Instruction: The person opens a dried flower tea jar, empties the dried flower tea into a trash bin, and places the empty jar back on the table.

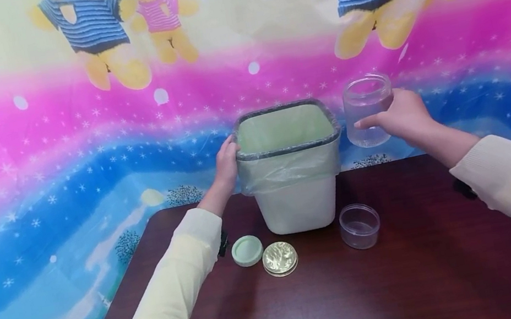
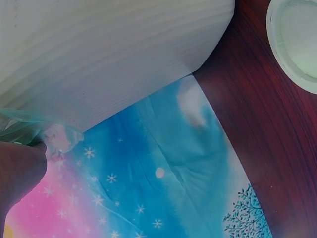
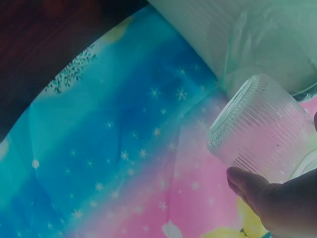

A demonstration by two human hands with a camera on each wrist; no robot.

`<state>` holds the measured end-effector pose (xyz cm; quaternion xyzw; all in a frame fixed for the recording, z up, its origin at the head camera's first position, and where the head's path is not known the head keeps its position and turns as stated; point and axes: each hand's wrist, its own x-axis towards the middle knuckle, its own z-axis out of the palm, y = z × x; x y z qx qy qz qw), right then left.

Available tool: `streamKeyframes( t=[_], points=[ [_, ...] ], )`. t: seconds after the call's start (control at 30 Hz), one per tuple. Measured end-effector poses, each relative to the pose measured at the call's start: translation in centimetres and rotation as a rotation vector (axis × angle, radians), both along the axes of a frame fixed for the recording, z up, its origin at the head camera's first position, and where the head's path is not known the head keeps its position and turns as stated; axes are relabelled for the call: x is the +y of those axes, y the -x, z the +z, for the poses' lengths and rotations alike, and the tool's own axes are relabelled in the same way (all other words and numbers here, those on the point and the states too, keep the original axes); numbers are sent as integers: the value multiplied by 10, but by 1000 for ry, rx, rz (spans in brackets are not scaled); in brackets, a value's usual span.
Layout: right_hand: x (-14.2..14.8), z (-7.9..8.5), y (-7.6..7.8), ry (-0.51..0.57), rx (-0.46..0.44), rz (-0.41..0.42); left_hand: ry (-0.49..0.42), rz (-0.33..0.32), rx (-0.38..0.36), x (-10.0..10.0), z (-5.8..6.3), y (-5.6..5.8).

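A white trash can [image 1: 297,203] stands on the table, lined with a clear bag folded over its dark rim. At its upper left edge, my left hand [image 1: 226,163] holds the rim and liner; part of the fingers is hidden. To the right of the can, above the table, my right hand [image 1: 407,112] grips a clear jar [image 1: 362,109] by its side. The jar is roughly upright and has no lid on. Fine ribbing on the jar [image 3: 262,129] shows in the right wrist view, with the thumb against it.
On the dark table [image 1: 328,304], a pale green lid [image 1: 247,251] and a gold metal lid [image 1: 280,259] lie side by side in front of the can. A short clear round container [image 1: 360,226] stands to their right. A printed cloth [image 1: 59,157] hangs behind.
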<state>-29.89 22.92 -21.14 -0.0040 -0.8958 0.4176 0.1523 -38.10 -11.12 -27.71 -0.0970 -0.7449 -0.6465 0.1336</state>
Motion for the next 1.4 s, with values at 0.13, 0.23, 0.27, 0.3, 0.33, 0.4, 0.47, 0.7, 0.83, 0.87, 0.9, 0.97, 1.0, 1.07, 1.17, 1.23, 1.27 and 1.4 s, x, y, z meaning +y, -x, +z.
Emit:
streamKeyframes(
  t=[0.13,0.23,0.27,0.3,0.33,0.4,0.47,0.7,0.83,0.87,0.9,0.97,1.0,1.07,1.17,1.23,1.27,1.4],
  points=[
    [4,-8,-7,-6,-32,12,-1,4,-8,0,0,0],
    [7,-16,-13,0,-47,16,1,1,-11,0,0,1],
    [8,-19,-15,1,-48,15,2,0,-13,0,-1,1],
    [8,-22,-16,0,-50,15,0,-2,-14,0,-1,1],
    [8,-24,-18,-6,-50,13,-4,-4,-14,0,-1,2],
    [8,-30,-22,-17,-54,19,-8,-9,-11,0,-2,2],
    [7,-35,-25,-21,-66,31,-12,-10,-7,0,-2,2],
    [0,-51,-36,8,-95,83,-12,-19,0,0,-2,1],
    [-6,-60,-42,25,-89,121,-15,-19,-2,0,-2,1],
    [-7,-62,-43,27,-93,129,-16,-18,-2,1,-2,1],
    [-8,-63,-45,31,-100,139,-15,-15,-2,1,-2,1],
    [-10,-67,-48,35,-118,155,-12,-12,-1,1,-3,1],
    [-11,-70,-49,36,-126,165,-10,-11,-2,1,-3,1],
    [-14,-74,-52,36,-134,182,-8,-13,-3,2,-3,1],
    [-20,-80,-56,27,-126,209,2,-13,-5,2,-3,1],
    [-25,-85,-58,28,-110,232,2,-16,-4,2,-3,1],
    [-27,-87,-59,35,-103,242,1,-17,-4,1,-2,1],
    [-36,-100,-61,65,-80,279,-2,-13,-5,1,-2,0]
  ],
)
